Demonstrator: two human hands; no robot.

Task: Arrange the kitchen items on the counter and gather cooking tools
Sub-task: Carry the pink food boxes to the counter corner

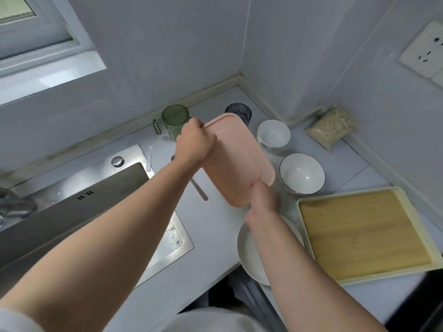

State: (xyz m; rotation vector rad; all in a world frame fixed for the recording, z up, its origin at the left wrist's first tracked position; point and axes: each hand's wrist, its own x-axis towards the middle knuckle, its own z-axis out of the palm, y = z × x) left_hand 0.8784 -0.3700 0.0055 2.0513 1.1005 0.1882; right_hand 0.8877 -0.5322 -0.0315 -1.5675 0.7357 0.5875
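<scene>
**A:** Why is the pink tray up off the counter?

**B:** My guess is the clutter. You hold it tilted above the spoon at its 7 o'clock and clear of the bowls at 3 o'clock while you find it a place.

**A:** My fingers?

**B:** Your left hand curls round the far corner at 11 o'clock. Your right hand grips the near end at 5 o'clock.

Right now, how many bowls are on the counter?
2. A plain white bowl sits near the back corner, right of the dark glass; a dark-rimmed white bowl sits just in front of it, behind the wooden board. The held pink tray could hide more.
</scene>
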